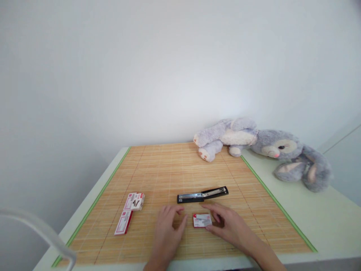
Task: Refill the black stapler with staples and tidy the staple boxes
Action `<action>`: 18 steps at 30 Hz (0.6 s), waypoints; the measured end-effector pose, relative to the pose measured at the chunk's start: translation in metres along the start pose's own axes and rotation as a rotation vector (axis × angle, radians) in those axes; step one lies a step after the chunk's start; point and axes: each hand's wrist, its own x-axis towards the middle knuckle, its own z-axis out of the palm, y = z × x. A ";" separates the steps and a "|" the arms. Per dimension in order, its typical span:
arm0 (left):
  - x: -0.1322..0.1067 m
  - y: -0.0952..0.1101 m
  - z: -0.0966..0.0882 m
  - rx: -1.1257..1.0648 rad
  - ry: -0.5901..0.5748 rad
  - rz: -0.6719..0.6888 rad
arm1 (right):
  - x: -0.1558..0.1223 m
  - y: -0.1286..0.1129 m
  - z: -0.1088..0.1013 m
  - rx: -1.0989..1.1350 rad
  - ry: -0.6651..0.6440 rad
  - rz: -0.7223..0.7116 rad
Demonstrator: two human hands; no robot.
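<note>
A small white and red box of staples point(202, 221) lies flat on the mat near the front. My right hand point(225, 223) is beside it, thumb at the box's lower right corner and index finger stretched out above it, so the fingers are apart. To the left of the box, my left hand point(170, 227) rests low over the mat with thumb and fingers spread, holding nothing. Just beyond both hands lies a black stapler point(191, 196), swung wide open, its metal staple channel showing.
Several red and white boxes point(123, 222) lie at the left of the bamboo mat point(158, 169). A grey plush rabbit point(239, 137) lies across the back right, partly on the white table point(299, 195). A white curved bar point(42, 231) crosses the lower left corner.
</note>
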 end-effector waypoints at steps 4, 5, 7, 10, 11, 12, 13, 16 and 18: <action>0.031 -0.021 -0.009 0.095 0.047 -0.020 | 0.005 -0.008 0.003 -0.019 0.004 -0.027; 0.039 -0.024 -0.009 0.109 0.002 -0.007 | 0.006 -0.011 0.004 -0.024 0.005 -0.029; 0.052 -0.028 -0.007 0.120 -0.087 0.024 | 0.010 -0.017 0.004 -0.025 0.007 -0.040; 0.060 -0.027 -0.005 0.096 -0.149 0.061 | 0.016 -0.023 0.002 -0.006 0.038 -0.075; 0.059 -0.025 -0.004 0.088 -0.164 0.072 | 0.019 -0.024 0.000 0.000 0.057 -0.091; 0.057 -0.023 -0.004 0.081 -0.179 0.084 | 0.021 -0.025 -0.001 0.003 0.079 -0.103; 0.054 -0.020 -0.004 0.074 -0.194 0.095 | 0.023 -0.026 -0.003 0.000 0.098 -0.107; 0.041 -0.010 -0.002 0.045 -0.228 0.102 | 0.031 -0.027 -0.003 -0.033 0.115 -0.080; 0.033 -0.004 -0.001 0.031 -0.241 0.086 | 0.034 -0.027 -0.001 -0.052 0.089 -0.063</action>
